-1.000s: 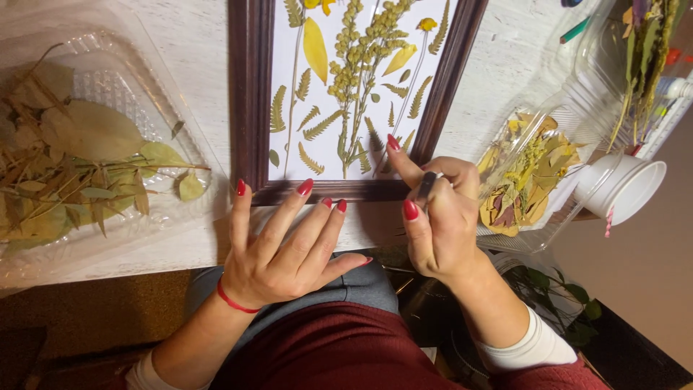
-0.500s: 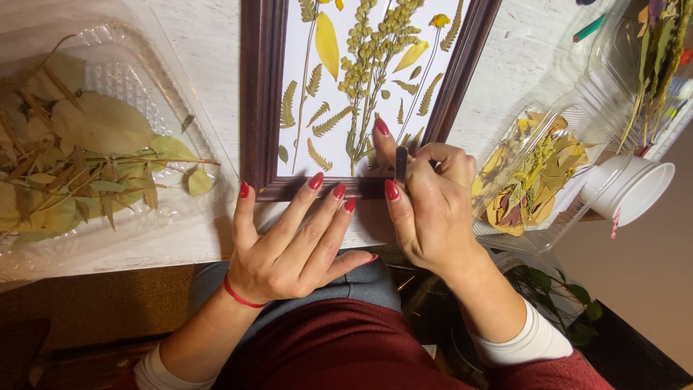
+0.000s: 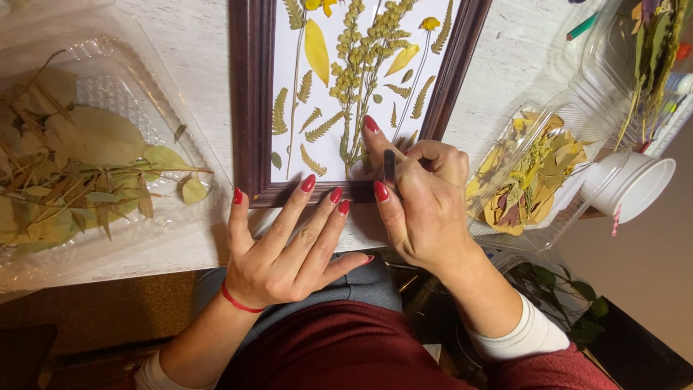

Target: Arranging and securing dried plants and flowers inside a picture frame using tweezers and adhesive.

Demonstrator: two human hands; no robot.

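Observation:
A dark brown wooden frame (image 3: 249, 101) lies on the white table, its white sheet (image 3: 328, 155) covered with pressed ferns, yellow leaves and a tall green flower stem (image 3: 356, 79). My left hand (image 3: 289, 245) rests flat at the table's near edge, fingertips on the frame's bottom rail. My right hand (image 3: 415, 191) grips a thin dark tool (image 3: 389, 165), perhaps tweezers, with its tip at the base of the stems inside the frame's lower right corner. The tool's tip is hidden by my fingers.
A clear plastic tray (image 3: 130, 79) with dry leaves and stems sits at the left. Another clear tray (image 3: 570, 108) with yellow and brown pressed leaves is at the right, beside a tipped white cup (image 3: 635, 184). A potted plant (image 3: 563, 296) stands below the table.
My right hand moved left and up along the frame's bottom edge onto the sheet, carrying the tool. My left hand stayed on the bottom rail, shifting slightly.

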